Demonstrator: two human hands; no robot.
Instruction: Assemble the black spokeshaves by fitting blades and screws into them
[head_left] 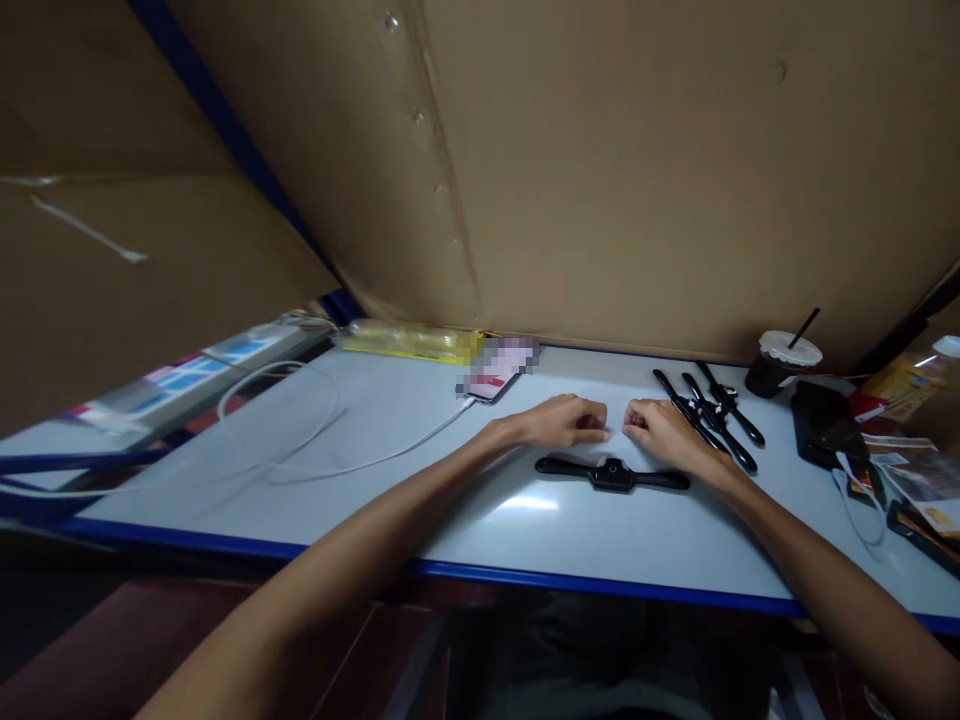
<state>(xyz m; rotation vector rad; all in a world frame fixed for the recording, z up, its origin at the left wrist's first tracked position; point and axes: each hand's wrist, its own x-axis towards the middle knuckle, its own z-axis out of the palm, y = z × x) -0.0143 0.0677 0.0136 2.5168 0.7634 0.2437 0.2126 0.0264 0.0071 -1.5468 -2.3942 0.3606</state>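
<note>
A black spokeshave [613, 474] with two long handles lies crosswise on the white table, close to me. Just beyond it, my left hand [568, 419] rests on the tabletop with its fingers curled in, and nothing shows in it. My right hand [660, 430] lies opposite, also with curled fingers and nothing visible in them. A small gap separates the two hands, and neither grips the near spokeshave. Beside my right hand, more black spokeshaves [705, 408] lie slantwise next to each other, partly hidden by the hand and wrist.
A phone [499, 370] with a white cable [390, 460] lies behind my left hand. Yellow plastic packaging [409, 340] sits along the back. To the right are a lidded drink cup [780, 362] with a straw, a black case [825, 422] and packets. Brown board [637, 180] walls the back.
</note>
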